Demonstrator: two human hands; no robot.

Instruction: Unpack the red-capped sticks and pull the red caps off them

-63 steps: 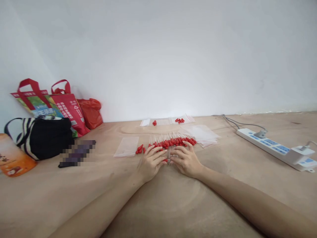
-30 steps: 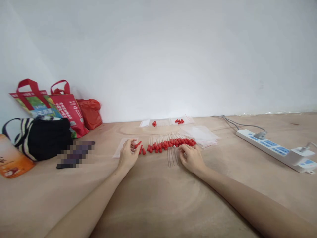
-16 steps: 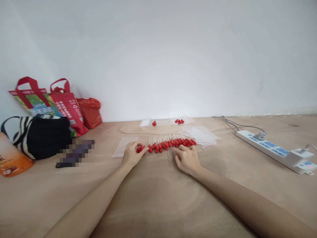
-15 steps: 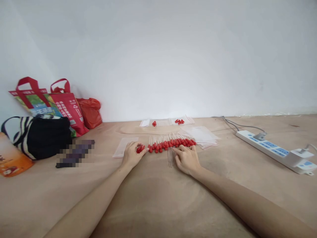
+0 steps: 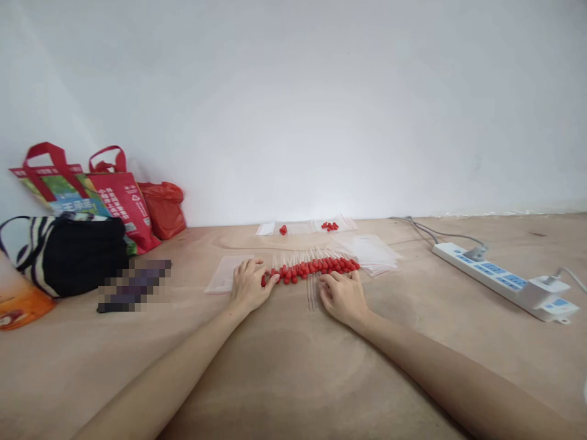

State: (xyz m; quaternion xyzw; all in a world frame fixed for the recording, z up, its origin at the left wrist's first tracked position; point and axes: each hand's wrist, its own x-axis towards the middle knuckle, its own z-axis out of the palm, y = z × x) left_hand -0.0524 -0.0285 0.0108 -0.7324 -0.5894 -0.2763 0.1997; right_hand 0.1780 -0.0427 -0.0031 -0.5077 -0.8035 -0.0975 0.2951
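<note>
A row of thin pale sticks with red bulb-like tips [image 5: 312, 267] lies across the table, tips toward me. My left hand [image 5: 251, 286] is at the row's left end, thumb and fingers closed around a few red tips. My right hand [image 5: 345, 296] rests on the table just below the row's right half, fingers curled in with their tips close to the red ends; what they grip is hidden. Beside its thumb lie several thin, clear-looking rods [image 5: 312, 294] pointing toward me.
Clear zip bags lie left [image 5: 221, 276] and right [image 5: 373, 252] of the row. Bags with red pieces [image 5: 300, 228] are by the wall. A power strip [image 5: 498, 278] with cables is at right. Shopping bags [image 5: 126, 205], a black bag [image 5: 82, 253] and a blurred dark object [image 5: 135, 287] are left.
My left hand has brought its few red tips rightward against the row's left end, closing the gap there. My right hand has hardly moved; the view has shifted slightly.
</note>
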